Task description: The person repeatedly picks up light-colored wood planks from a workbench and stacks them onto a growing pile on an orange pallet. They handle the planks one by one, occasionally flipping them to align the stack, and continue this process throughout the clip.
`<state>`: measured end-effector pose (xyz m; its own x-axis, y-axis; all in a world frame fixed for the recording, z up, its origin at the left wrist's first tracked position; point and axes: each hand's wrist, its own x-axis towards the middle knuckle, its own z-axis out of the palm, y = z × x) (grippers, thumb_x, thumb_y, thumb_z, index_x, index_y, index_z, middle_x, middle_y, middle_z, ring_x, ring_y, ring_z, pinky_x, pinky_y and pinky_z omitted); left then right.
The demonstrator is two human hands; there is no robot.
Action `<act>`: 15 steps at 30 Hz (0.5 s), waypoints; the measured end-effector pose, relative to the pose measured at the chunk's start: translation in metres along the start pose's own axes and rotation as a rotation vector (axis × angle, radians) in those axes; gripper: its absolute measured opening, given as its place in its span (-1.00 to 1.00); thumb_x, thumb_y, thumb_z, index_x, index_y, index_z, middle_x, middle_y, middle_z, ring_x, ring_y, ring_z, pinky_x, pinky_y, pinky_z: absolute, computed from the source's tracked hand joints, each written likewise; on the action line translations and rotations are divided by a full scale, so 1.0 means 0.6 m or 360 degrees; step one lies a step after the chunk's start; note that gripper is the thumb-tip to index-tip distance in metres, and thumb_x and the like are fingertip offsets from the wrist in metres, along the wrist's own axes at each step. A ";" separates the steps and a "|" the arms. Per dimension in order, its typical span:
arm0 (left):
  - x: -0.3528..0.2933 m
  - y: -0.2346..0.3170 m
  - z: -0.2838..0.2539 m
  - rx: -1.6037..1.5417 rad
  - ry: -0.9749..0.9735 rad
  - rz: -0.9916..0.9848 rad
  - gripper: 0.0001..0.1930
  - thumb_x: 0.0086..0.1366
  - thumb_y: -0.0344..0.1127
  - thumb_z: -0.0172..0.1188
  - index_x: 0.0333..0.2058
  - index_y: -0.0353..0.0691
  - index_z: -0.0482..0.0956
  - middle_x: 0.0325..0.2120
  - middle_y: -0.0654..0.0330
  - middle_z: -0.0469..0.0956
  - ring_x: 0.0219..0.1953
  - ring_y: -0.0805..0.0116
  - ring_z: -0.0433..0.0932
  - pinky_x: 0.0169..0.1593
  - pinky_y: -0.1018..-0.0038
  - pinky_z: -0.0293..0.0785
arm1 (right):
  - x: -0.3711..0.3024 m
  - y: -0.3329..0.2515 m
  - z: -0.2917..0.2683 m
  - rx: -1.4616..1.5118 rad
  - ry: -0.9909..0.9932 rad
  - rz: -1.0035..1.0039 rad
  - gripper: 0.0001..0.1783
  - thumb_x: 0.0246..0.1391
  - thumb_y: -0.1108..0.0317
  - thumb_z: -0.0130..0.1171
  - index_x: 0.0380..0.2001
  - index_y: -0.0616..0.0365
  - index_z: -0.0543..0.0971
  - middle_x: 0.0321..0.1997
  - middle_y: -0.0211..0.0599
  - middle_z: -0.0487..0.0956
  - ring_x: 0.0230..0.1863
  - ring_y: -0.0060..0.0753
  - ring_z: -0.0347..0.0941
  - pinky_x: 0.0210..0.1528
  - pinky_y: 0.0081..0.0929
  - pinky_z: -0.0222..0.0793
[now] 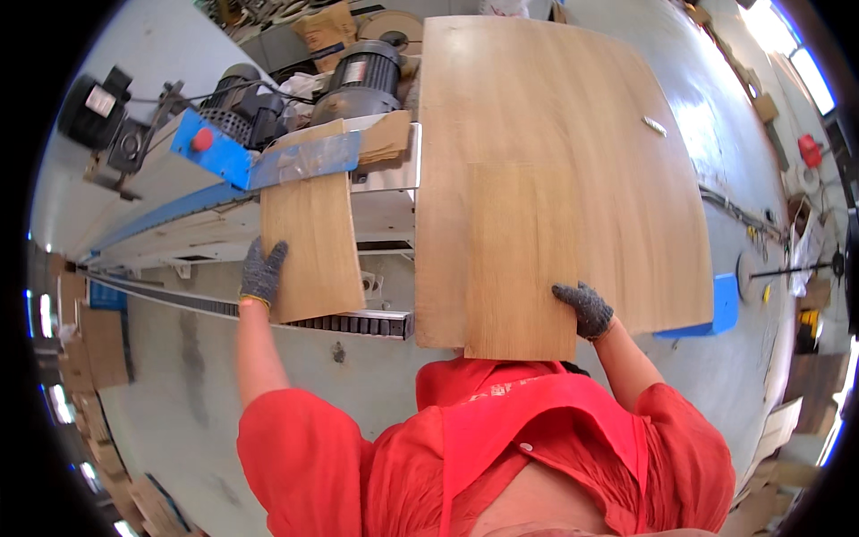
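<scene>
My left hand (262, 271), in a grey knit glove, grips the left edge of a light wood-grain panel (311, 242). That panel's far end lies under a clear-and-blue guard (304, 159) on the machine, and its near end reaches over a roller rail (358, 324). At right, my right hand (586, 309), gloved alike, holds the right edge of a second wood-grain panel (522, 259). This second panel lies on a much larger wood-grain board (626, 179), its near end close to my red apron. The undersides of both panels and some fingertips are hidden.
Left of the larger board stands a machine with a motor (362, 76), a blue housing (210, 148) and a red button (202, 139). Brown cardboard pieces (385, 139) lie on it. A small pale marker-like object (655, 126) rests on the board. Cardboard (103, 345) stands far left.
</scene>
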<state>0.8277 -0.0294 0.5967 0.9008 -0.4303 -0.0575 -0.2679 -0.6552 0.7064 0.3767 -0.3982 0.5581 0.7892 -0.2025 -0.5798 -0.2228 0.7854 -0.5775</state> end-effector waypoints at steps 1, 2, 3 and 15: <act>-0.010 0.008 0.013 -0.0082 -0.0009 0.0061 -0.33 0.17 0.05 0.24 0.05 -0.41 0.38 -0.08 -0.05 0.50 -0.10 0.17 0.49 0.00 0.34 0.39 | 0.003 0.000 -0.004 0.0019 -0.0045 -0.0016 -0.47 0.07 0.25 0.19 0.09 0.23 0.39 0.01 -0.20 0.52 -0.01 -0.29 0.49 -0.01 -0.29 0.46; -0.017 0.020 0.029 -0.0103 0.0029 0.0008 -0.33 0.16 0.03 0.26 0.06 -0.41 0.37 -0.10 -0.03 0.51 -0.12 0.21 0.49 -0.02 0.36 0.41 | 0.008 0.000 -0.007 0.0018 -0.0035 0.0004 -0.47 0.08 0.24 0.19 0.09 0.23 0.39 0.02 -0.19 0.52 -0.01 -0.29 0.49 -0.01 -0.29 0.46; -0.023 0.035 0.045 -0.0112 0.0006 0.0036 -0.34 0.16 0.02 0.27 0.06 -0.41 0.37 -0.10 -0.02 0.51 -0.12 0.21 0.49 -0.03 0.36 0.41 | 0.014 -0.003 -0.010 0.0033 -0.0059 0.0010 -0.46 0.08 0.24 0.19 0.10 0.23 0.38 0.03 -0.19 0.52 0.00 -0.29 0.49 0.00 -0.29 0.46; -0.185 0.333 0.295 -0.0399 -0.0250 -0.0002 -0.35 0.05 -0.09 0.36 0.03 -0.37 0.39 -0.16 0.05 0.55 -0.15 0.25 0.52 -0.04 0.36 0.45 | 0.098 -0.069 -0.103 -0.0537 -0.0371 -0.0043 -0.53 0.14 0.18 0.14 0.04 0.22 0.38 -0.02 -0.21 0.51 -0.03 -0.33 0.46 -0.02 -0.30 0.43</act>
<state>0.6134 -0.2224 0.6193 0.8320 -0.5332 -0.1531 -0.1566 -0.4905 0.8573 0.3971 -0.4787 0.5122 0.8973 -0.0518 -0.4383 -0.3447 0.5378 -0.7693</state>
